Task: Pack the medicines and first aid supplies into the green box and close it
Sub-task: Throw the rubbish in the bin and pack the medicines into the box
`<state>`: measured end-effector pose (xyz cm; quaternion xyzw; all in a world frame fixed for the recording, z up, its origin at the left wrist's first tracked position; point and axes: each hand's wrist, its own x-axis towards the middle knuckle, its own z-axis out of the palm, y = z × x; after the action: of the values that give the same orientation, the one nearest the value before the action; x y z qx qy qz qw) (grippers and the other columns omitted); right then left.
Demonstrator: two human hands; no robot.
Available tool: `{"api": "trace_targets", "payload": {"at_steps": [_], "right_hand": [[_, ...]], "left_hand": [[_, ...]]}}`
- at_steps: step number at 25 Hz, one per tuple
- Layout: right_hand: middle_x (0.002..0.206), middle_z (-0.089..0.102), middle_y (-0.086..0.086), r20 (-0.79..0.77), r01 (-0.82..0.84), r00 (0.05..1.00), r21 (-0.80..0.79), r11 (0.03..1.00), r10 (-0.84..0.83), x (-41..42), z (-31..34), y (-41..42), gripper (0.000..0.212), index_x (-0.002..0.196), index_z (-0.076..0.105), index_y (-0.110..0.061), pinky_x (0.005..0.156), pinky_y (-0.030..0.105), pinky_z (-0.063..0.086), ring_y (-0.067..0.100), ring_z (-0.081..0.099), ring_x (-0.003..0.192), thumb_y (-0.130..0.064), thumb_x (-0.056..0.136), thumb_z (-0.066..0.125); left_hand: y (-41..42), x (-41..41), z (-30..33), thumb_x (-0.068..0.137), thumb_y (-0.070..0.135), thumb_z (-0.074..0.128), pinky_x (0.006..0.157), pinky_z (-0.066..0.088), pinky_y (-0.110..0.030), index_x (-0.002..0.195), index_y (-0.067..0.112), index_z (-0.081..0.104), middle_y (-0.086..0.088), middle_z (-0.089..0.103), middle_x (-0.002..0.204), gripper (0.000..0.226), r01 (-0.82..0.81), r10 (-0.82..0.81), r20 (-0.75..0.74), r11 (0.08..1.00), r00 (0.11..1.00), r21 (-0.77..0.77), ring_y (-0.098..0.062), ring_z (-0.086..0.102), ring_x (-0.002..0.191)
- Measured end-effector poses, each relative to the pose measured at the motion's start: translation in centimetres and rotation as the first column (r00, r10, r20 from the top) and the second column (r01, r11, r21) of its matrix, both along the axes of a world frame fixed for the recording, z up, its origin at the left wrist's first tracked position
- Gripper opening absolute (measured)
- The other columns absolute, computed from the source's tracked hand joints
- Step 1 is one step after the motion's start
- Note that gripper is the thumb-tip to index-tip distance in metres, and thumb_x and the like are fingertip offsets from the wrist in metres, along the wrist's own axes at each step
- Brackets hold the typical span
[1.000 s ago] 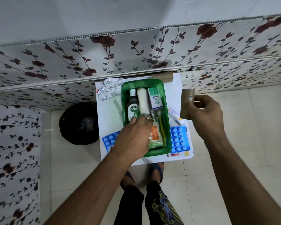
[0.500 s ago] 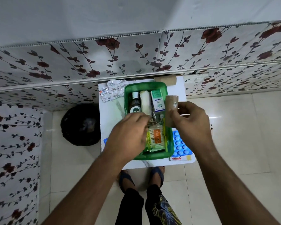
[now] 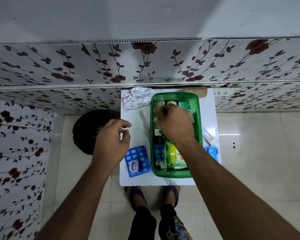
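The green box [image 3: 199, 129] stands open on the small white table [image 3: 135, 122], packed with bottles, cartons and a green cotton pack [image 3: 173, 155]. My right hand [image 3: 176, 125] is down inside the box's far half, fingers closed on a brown bandage roll [image 3: 157, 110] that lies against the left wall. My left hand [image 3: 112, 137] hovers over the table's left edge, fingers loosely curled, holding nothing. Outside the box lie a blue blister pack [image 3: 139, 153] with a small round tin [image 3: 134, 166] on it, silver blister strips [image 3: 137, 99], a tube carton [image 3: 207, 135] and another blue pack [image 3: 212, 152].
A second brown roll [image 3: 196, 91] lies behind the box at the wall. A black round object [image 3: 86, 129] sits on the floor left of the table. Floral wall panels close in behind and to the left. My feet in sandals [image 3: 137, 196] stand under the near edge.
My right hand carried the brown roll from the table's right side into the box's far left. My left hand left the box and moved out to the left.
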<state>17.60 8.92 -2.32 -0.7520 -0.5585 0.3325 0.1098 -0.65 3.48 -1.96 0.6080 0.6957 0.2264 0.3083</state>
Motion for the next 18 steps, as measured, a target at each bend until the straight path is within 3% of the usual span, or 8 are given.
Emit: {"api": "trace_targets", "payload": {"at_steps": [5,9,11,14,18], "right_hand": [[0.083,0.075,0.004,-0.106,0.098,0.990,0.071,0.993,-0.090,2.5,2.2,-1.0,0.028,0.105,0.070,-0.014,0.072,0.032,0.055,0.025,0.069,0.075,-0.033,0.086,0.062],[0.079,0.068,-0.007,-0.152,0.306,0.948,0.187,0.933,-0.280,7.7,5.0,-4.0,0.014,0.099,0.072,-0.021,0.065,0.012,0.046,0.007,0.065,0.068,-0.022,0.088,0.064],[0.085,0.070,-0.004,-0.117,0.354,0.935,0.211,0.911,-0.336,10.0,4.5,-3.7,0.018,0.102,0.072,-0.020,0.071,0.021,0.046,0.014,0.066,0.073,-0.018,0.088,0.061],[0.105,0.072,0.000,-0.040,0.261,0.965,0.276,0.925,-0.260,12.0,1.7,0.0,0.028,0.114,0.070,-0.018,0.080,0.026,0.049,0.017,0.065,0.084,-0.013,0.088,0.060],[0.124,0.066,0.007,0.250,-0.120,0.966,0.200,0.973,0.068,12.5,-1.7,5.2,0.041,0.122,0.066,-0.024,0.086,0.040,0.054,0.032,0.064,0.105,-0.009,0.084,0.065]], "left_hand": [[-1.2,-0.6,-0.8,0.083,0.008,0.066,0.077,0.054,-0.028,0.104,0.022,0.070,0.006,0.065,0.098,0.026,0.054,-0.052,0.024,0.990,0.998,-0.128,-0.003,0.062,0.082],[-4.5,-0.7,-0.5,0.076,0.025,0.076,0.083,0.052,-0.032,0.119,0.028,0.062,0.010,0.057,0.110,0.046,0.248,-0.275,-0.034,0.908,0.961,-0.337,-0.009,0.060,0.095],[-5.7,-0.2,-0.9,0.073,0.030,0.078,0.086,0.050,-0.034,0.127,0.028,0.056,0.008,0.053,0.116,0.058,0.330,-0.396,-0.101,0.860,0.913,-0.390,-0.015,0.056,0.106],[-5.9,0.3,-2.1,0.074,0.024,0.077,0.085,0.051,-0.038,0.127,0.023,0.056,0.002,0.053,0.117,0.056,0.364,-0.450,-0.174,0.853,0.876,-0.374,-0.021,0.054,0.110],[-5.7,0.4,-3.1,0.075,0.023,0.075,0.083,0.051,-0.037,0.121,0.021,0.061,0.000,0.057,0.111,0.048,0.370,-0.451,-0.221,0.869,0.865,-0.327,-0.023,0.053,0.105]]}}
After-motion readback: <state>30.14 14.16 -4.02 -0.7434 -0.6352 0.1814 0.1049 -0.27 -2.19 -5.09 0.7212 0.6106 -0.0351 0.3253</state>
